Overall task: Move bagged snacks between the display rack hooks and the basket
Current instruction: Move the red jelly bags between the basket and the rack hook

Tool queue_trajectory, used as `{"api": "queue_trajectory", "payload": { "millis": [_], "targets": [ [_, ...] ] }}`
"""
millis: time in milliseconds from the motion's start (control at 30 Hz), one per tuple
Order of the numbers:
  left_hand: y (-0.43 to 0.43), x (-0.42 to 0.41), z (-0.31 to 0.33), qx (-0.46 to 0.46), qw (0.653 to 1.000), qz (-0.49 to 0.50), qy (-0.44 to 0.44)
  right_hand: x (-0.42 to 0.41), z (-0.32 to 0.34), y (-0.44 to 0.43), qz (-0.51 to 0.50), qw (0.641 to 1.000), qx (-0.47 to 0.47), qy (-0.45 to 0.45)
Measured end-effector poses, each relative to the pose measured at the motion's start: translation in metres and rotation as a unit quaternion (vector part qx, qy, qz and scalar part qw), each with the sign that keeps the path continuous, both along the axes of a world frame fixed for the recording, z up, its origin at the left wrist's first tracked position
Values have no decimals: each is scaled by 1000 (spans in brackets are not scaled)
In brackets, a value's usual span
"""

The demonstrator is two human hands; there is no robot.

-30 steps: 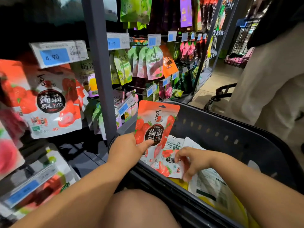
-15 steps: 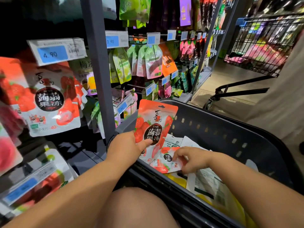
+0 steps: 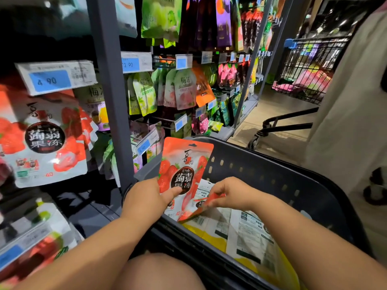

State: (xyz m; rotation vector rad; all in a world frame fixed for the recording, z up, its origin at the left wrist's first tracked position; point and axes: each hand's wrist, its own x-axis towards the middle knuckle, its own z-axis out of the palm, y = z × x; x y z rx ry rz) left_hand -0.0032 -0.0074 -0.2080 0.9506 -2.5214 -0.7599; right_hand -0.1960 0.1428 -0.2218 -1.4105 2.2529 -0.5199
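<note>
Item one: glossy red-and-white strawberry jelly pouch (image 3: 185, 164), centre of frame. I am holding it upright in my left hand (image 3: 146, 197), thumb pressing its lower front and hang-hole uppermost, likely so it is ready for a hook.

Item two: second matching pouch (image 3: 199, 210), lower centre. My right hand (image 3: 228, 192) is pinching its upper edge and tilting it off the white and yellow packets (image 3: 247, 233) lying in the dark perforated plastic basket (image 3: 272, 176), probably to free it from the pile.

Item three: identical hanging pouch (image 3: 44, 143) on the grey display rack (image 3: 109, 91), left of frame, under a blue 4.90 price tag (image 3: 52, 79). I am judging that hook to be the destination.
</note>
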Motion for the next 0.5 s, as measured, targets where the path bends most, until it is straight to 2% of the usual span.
{"api": "queue_trajectory", "payload": {
  "millis": [300, 400, 500],
  "targets": [
    [-5, -6, -7, -2, 999, 40, 9, 15, 35, -2, 9, 986, -160, 55],
    [-7, -8, -11, 0, 1000, 27, -6, 21, 47, -4, -6, 974, -202, 107],
    [-7, -6, -11, 40, 999, 4, 2, 31, 54, -12, -22, 964, -192, 182]
  ]
}}
